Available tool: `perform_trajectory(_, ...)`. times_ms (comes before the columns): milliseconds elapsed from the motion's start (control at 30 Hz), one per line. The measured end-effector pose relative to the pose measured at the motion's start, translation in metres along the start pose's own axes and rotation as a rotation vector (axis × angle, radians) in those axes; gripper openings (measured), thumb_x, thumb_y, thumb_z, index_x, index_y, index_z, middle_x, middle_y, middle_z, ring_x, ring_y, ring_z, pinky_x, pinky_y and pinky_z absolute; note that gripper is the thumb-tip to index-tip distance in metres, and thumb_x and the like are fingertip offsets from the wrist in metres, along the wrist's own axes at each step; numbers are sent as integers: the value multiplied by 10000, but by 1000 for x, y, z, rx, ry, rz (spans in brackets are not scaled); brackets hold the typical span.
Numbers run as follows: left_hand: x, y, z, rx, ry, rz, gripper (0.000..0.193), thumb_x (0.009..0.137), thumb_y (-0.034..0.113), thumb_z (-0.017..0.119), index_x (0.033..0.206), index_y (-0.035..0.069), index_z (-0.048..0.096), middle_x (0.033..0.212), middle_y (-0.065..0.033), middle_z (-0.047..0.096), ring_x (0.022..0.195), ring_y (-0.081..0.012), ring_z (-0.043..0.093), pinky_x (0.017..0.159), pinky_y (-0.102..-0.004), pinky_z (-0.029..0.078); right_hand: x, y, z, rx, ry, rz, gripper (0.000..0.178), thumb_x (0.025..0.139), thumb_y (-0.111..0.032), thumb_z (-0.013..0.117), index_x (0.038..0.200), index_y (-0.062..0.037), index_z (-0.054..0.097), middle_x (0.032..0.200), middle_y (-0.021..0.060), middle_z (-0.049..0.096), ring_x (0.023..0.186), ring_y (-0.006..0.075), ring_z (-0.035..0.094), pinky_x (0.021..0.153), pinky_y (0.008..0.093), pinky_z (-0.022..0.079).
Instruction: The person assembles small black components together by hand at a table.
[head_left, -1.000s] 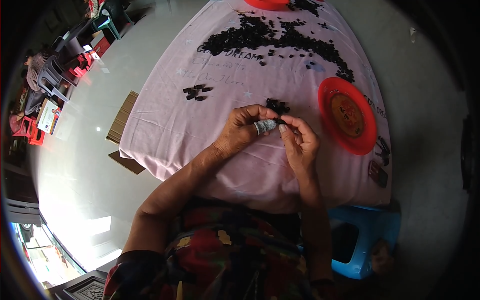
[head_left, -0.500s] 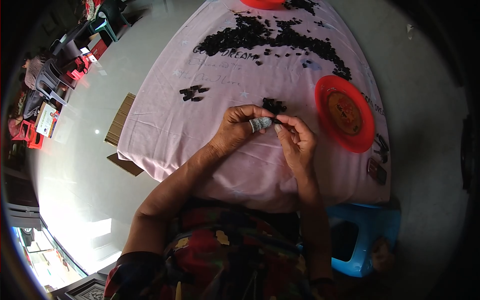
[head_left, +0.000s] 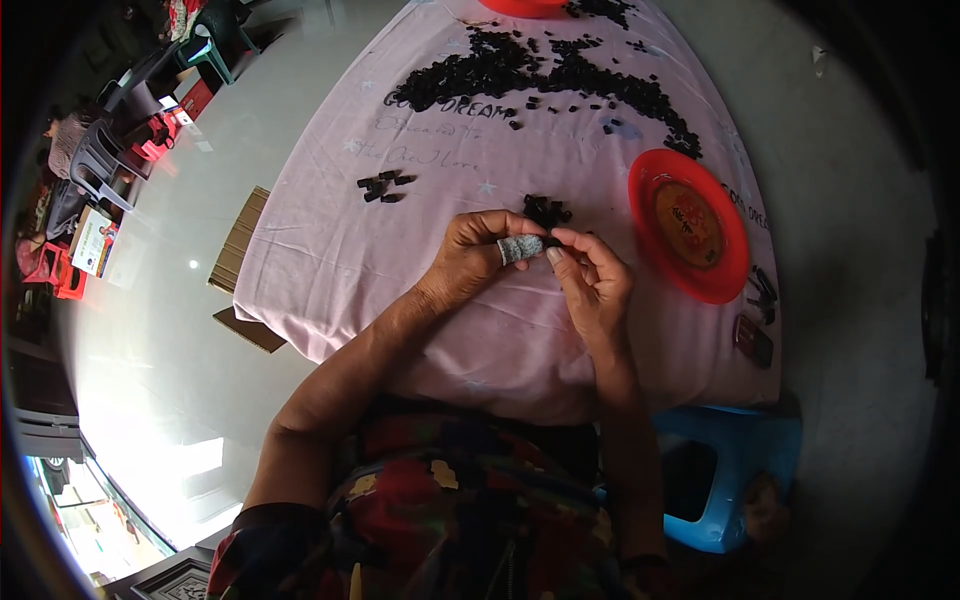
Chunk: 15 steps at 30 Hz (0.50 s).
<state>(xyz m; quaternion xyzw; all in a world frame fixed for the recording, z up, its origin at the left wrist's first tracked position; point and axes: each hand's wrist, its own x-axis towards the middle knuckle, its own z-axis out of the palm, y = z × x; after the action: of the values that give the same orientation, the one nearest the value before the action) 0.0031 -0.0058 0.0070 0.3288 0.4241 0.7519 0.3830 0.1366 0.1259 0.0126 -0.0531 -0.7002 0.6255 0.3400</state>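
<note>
Pink printed fabric was seen as the tablecloth (head_left: 330,250), draped over the table below the hands. A blue plastic stool (head_left: 740,450) was positioned at the table's near right corner. Across the far half of the cloth, a heap of short black pieces (head_left: 470,75) was spread. At the right, a red plastic plate (head_left: 715,285) with a brown centre was placed. The left hand (head_left: 470,250) and the right hand (head_left: 600,280) were brought together over the near part of the cloth, thumb and forefinger pinched in each. A small pile (head_left: 545,208) was located just beyond the fingertips; a looser group (head_left: 382,187) was set apart to the left. The left thumb was covered by a grey knitted finger sleeve (head_left: 521,247). Between both pinches, one black piece (head_left: 550,243) was held, mostly hidden by the fingers.
</note>
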Motion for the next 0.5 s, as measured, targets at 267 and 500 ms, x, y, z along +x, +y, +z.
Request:
perform_trajectory(267,1,-1,3,74,29,35,172,912,-44,643,1069,-4,701,972,-28,700,840,-74,606,776,-225,508,-1,3,-1,-5,2,36,220,918,37,662,1136,56,638,968,32,644,869,63,594,775,190,487)
perform_trajectory(500,1,-5,3,26,27,43,198,908,-43,656,1097,5,691,1008,-30,698,876,-76,616,795,-229,512,0,2,1,4,16,30,215,923,19,667,1135,48,639,966,23,642,851,52,579,757,180,473)
